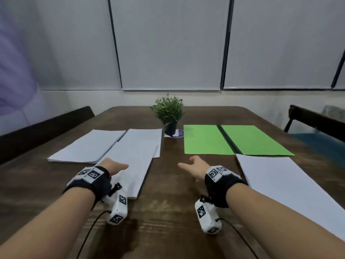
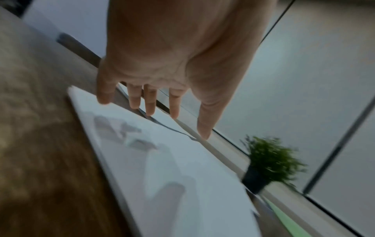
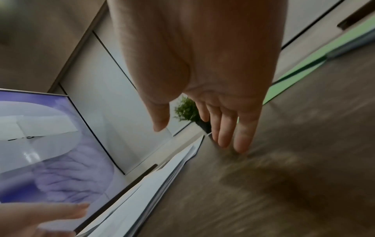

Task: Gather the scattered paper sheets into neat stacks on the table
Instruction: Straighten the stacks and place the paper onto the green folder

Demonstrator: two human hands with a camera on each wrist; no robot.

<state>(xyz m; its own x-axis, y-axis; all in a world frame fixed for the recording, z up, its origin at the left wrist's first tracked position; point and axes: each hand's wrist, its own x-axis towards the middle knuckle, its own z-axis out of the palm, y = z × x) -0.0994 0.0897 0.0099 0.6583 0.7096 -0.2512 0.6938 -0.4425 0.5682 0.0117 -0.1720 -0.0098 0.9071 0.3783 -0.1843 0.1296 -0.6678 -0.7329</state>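
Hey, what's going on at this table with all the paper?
A person is tidying paper sheets on a wooden table. The left hand reaches, fingers straight, over a loose, fanned-out pile of white sheets; the right hand is open over bare wood, holding nothing. Another white stack lies far left, two green sheets far right, one white sheet near right. A potted plant stands in the middle.

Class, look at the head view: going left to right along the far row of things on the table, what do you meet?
Left white paper stack → middle white paper stack → potted plant → left green sheet → right green sheet.
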